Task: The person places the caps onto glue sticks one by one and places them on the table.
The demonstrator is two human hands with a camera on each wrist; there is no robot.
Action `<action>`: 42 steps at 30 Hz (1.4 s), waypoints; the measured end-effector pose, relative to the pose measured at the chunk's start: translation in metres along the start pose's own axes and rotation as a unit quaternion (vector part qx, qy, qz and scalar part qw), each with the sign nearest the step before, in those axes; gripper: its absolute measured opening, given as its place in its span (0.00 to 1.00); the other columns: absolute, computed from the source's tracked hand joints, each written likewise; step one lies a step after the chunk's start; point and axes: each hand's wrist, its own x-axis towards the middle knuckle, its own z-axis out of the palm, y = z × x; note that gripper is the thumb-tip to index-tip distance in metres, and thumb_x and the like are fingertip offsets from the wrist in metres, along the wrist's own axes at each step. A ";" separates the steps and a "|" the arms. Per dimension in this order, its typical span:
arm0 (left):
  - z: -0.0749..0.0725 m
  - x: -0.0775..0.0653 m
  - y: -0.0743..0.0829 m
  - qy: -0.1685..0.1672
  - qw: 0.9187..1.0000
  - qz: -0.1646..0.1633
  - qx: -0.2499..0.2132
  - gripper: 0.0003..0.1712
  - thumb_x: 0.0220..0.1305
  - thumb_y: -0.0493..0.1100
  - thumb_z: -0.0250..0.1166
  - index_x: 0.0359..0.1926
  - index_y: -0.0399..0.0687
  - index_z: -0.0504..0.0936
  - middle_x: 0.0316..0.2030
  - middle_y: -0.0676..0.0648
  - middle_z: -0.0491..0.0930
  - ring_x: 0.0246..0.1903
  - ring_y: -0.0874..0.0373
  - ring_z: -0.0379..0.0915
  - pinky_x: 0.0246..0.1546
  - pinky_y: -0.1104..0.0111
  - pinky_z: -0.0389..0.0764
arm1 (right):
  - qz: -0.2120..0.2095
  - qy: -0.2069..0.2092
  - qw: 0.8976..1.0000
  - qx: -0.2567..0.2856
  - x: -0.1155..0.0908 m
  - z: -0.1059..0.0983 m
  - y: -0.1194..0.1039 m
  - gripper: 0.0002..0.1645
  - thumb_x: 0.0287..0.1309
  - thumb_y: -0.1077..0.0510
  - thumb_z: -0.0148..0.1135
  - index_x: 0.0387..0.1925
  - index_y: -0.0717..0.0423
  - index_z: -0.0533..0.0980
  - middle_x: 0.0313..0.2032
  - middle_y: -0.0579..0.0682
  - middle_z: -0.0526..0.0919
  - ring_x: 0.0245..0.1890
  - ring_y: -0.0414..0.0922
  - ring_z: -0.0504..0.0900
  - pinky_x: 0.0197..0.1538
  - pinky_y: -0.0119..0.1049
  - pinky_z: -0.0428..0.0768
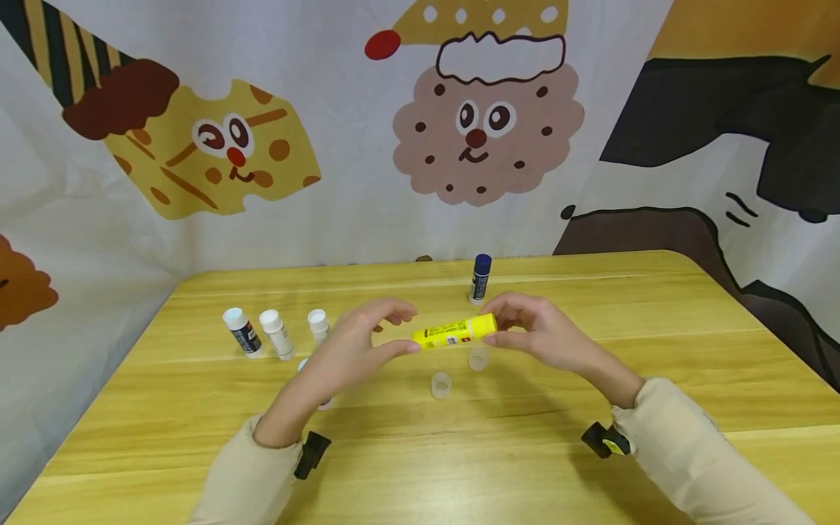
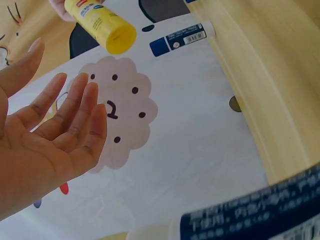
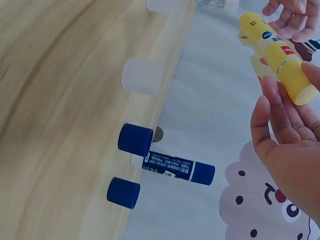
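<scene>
My right hand [image 1: 547, 332] pinches a yellow glue stick [image 1: 456, 332] by its capped end, and the stick lies nearly level above the table. In the right wrist view, the thumb and fingers of that hand [image 3: 295, 145] bear on the yellow cap [image 3: 296, 82]. My left hand [image 1: 348, 346] is at the stick's other end, its thumb and fingers spread apart. From the left wrist camera, a gap shows between the left hand [image 2: 55, 130] and the bare end of the glue stick [image 2: 107, 30].
Two translucent caps [image 1: 441, 385] stand on the table [image 1: 420, 467] below the stick. Behind them is an upright blue-capped glue stick [image 1: 480, 281]. Two blue caps [image 3: 135, 139] show in the right wrist view. Several glue sticks [image 1: 277, 335] stand left, one partly hidden by my left hand.
</scene>
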 end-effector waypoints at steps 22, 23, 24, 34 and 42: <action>-0.033 -0.015 -0.014 0.020 1.000 -0.023 0.002 0.19 0.57 0.41 0.65 0.50 0.43 0.76 0.46 0.47 0.77 0.46 0.51 0.72 0.44 0.55 0.72 | 0.053 0.042 0.998 0.008 0.001 -0.027 0.011 0.15 0.53 0.66 0.63 0.44 0.65 0.73 0.37 0.59 0.80 0.36 0.50 0.79 0.39 0.36 0.78; -0.034 -0.016 -0.015 0.021 0.999 -0.024 0.002 0.19 0.57 0.41 0.65 0.50 0.43 0.76 0.46 0.46 0.77 0.46 0.50 0.72 0.44 0.55 0.72 | 0.055 0.042 0.998 0.012 0.001 -0.028 0.012 0.15 0.53 0.66 0.63 0.44 0.66 0.73 0.37 0.59 0.80 0.36 0.50 0.80 0.39 0.36 0.78; -0.036 -0.017 -0.016 0.023 0.999 -0.025 0.003 0.19 0.57 0.40 0.65 0.50 0.42 0.76 0.46 0.46 0.77 0.46 0.50 0.72 0.44 0.55 0.72 | 0.055 0.042 0.997 0.018 0.001 -0.030 0.013 0.15 0.53 0.66 0.62 0.43 0.66 0.72 0.38 0.61 0.79 0.36 0.50 0.80 0.40 0.36 0.78; -0.049 -0.027 -0.034 0.027 0.998 -0.050 0.013 0.19 0.60 0.42 0.63 0.51 0.42 0.75 0.47 0.46 0.77 0.46 0.50 0.71 0.45 0.57 0.72 | 0.083 0.065 0.994 -0.001 0.000 -0.040 0.021 0.16 0.55 0.64 0.62 0.44 0.67 0.71 0.38 0.61 0.80 0.35 0.44 0.80 0.42 0.34 0.77; -0.057 -0.036 -0.043 0.045 0.997 -0.055 0.016 0.18 0.61 0.41 0.62 0.51 0.40 0.75 0.44 0.44 0.78 0.45 0.49 0.72 0.43 0.54 0.73 | 0.083 0.086 0.993 -0.018 0.001 -0.049 0.026 0.16 0.55 0.64 0.62 0.44 0.67 0.71 0.37 0.60 0.80 0.34 0.42 0.80 0.41 0.32 0.77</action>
